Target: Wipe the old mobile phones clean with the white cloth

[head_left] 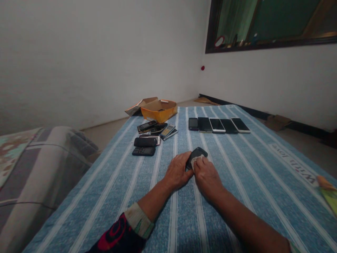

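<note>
A dark mobile phone (198, 152) is gripped along its left side by my left hand (179, 170), just above the striped cloth. Pinched in my right hand (207, 175) is a pale wipe (198, 160), pressed against the phone's face. The fingers of both hands are closed, and they cover the phone's lower part. Beyond my hands to the right, several phones lie side by side in a row, among them a white-edged phone (217, 125). Left of my hands is a loose pile of older phones, with a silver keypad phone (167, 131) and a black keypad phone (143, 151).
An open yellow cardboard box (159, 114) stands at the far left end of the blue striped cloth (118, 196). A grey cover (71, 154) drapes over furniture at the left. Something green and orange (328, 191) lies at the right edge. White walls rise behind.
</note>
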A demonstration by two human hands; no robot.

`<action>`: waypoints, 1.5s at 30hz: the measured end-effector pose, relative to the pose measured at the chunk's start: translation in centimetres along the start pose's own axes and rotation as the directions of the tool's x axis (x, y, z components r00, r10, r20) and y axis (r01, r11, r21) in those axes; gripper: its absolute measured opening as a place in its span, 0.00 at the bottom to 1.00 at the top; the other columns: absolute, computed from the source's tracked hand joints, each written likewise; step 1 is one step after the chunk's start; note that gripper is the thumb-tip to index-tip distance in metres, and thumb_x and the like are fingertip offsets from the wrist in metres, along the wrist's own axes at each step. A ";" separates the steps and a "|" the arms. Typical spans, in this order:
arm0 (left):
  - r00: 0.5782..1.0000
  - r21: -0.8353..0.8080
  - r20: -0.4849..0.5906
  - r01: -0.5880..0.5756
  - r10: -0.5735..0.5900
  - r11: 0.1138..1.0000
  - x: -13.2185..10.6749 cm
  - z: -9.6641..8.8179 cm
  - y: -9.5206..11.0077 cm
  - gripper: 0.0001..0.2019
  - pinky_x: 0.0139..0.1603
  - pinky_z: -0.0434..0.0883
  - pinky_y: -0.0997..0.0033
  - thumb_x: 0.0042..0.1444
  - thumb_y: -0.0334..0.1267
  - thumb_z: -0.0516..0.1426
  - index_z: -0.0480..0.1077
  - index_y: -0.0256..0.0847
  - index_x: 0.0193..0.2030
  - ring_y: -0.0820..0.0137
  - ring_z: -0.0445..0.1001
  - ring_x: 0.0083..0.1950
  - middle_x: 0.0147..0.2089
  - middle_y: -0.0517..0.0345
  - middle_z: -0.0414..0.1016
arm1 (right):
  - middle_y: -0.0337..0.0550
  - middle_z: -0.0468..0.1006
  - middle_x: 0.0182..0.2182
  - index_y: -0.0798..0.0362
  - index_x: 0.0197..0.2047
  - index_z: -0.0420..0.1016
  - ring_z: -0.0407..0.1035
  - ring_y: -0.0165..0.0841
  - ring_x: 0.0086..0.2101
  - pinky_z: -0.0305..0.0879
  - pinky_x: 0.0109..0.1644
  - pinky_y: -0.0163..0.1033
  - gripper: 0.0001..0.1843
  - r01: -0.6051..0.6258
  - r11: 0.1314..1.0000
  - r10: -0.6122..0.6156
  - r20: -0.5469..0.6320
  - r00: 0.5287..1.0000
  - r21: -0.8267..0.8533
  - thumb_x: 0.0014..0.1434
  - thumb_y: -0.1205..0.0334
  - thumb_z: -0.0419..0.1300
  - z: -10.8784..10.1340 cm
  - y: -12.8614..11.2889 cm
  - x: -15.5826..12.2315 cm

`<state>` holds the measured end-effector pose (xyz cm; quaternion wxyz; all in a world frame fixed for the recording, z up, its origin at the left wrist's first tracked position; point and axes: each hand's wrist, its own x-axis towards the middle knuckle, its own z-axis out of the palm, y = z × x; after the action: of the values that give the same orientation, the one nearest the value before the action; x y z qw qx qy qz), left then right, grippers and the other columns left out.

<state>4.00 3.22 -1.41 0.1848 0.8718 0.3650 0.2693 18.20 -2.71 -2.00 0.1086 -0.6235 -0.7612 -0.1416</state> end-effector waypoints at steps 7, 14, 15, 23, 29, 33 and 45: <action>0.998 -0.021 -0.019 0.057 -0.057 0.998 0.0 0.4 -0.3 0.39 0.58 0.67 0.50 0.46 0.35 0.64 0.57 0.38 0.66 0.53 0.70 0.56 0.59 0.44 0.71 | 0.53 0.74 0.40 0.61 0.44 0.76 0.63 0.44 0.42 0.61 0.40 0.44 0.12 -0.134 0.990 0.135 0.033 0.990 -0.039 0.62 0.75 0.53 -0.2 2.2 0.7; 0.998 -0.055 -0.029 0.052 -0.054 0.997 -0.3 0.3 -0.4 0.38 0.59 0.67 0.49 0.47 0.34 0.63 0.58 0.37 0.66 0.53 0.69 0.58 0.60 0.43 0.70 | 0.55 0.74 0.43 0.62 0.46 0.76 0.62 0.45 0.47 0.62 0.43 0.45 0.12 -0.022 0.999 0.021 -0.025 0.999 -0.031 0.62 0.74 0.53 0.4 0.7 0.4; 0.998 -0.056 -0.027 0.059 -0.061 0.997 -0.3 0.3 -0.5 0.38 0.59 0.67 0.50 0.46 0.33 0.63 0.58 0.36 0.66 0.54 0.69 0.58 0.60 0.43 0.69 | 0.54 0.74 0.41 0.61 0.43 0.76 0.62 0.45 0.45 0.62 0.42 0.44 0.11 -0.048 0.998 0.048 -0.004 0.999 -0.030 0.62 0.74 0.53 0.3 1.1 0.6; 0.996 -0.113 -0.021 0.085 -0.088 0.990 -0.4 0.1 -0.6 0.40 0.58 0.67 0.51 0.45 0.32 0.63 0.57 0.37 0.66 0.55 0.70 0.56 0.57 0.45 0.71 | 0.54 0.73 0.43 0.60 0.47 0.75 0.61 0.43 0.47 0.61 0.47 0.44 0.13 0.028 0.999 -0.027 -0.028 0.999 0.017 0.62 0.75 0.52 0.1 1.3 0.8; 0.994 -0.130 -0.017 0.102 -0.105 0.986 -0.5 -0.1 -0.5 0.41 0.58 0.68 0.50 0.43 0.30 0.63 0.57 0.39 0.66 0.54 0.70 0.56 0.57 0.45 0.71 | 0.53 0.74 0.39 0.59 0.40 0.76 0.62 0.42 0.42 0.59 0.40 0.43 0.11 -0.092 0.996 0.091 0.089 0.992 0.013 0.62 0.74 0.52 -0.4 2.2 2.0; 0.995 -0.136 -0.020 0.098 -0.101 0.986 -0.5 -0.1 -0.5 0.40 0.58 0.68 0.51 0.43 0.31 0.63 0.58 0.39 0.66 0.54 0.70 0.56 0.57 0.46 0.72 | 0.52 0.74 0.41 0.58 0.42 0.76 0.62 0.42 0.44 0.58 0.41 0.42 0.10 0.012 0.999 -0.015 0.085 0.996 0.045 0.62 0.71 0.54 -0.6 1.7 2.2; 0.996 -0.118 -0.014 0.085 -0.088 0.989 -0.7 -0.1 -0.5 0.39 0.59 0.67 0.49 0.45 0.32 0.63 0.58 0.39 0.66 0.53 0.69 0.58 0.59 0.45 0.70 | 0.51 0.74 0.38 0.57 0.39 0.76 0.63 0.41 0.42 0.55 0.38 0.42 0.08 0.000 0.999 -0.004 0.081 0.997 0.049 0.63 0.70 0.55 -0.5 1.8 4.3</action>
<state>3.30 3.03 -1.82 0.2439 0.8402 0.3877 0.2902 19.11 1.34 0.09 0.0927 -0.6253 -0.7688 -0.0973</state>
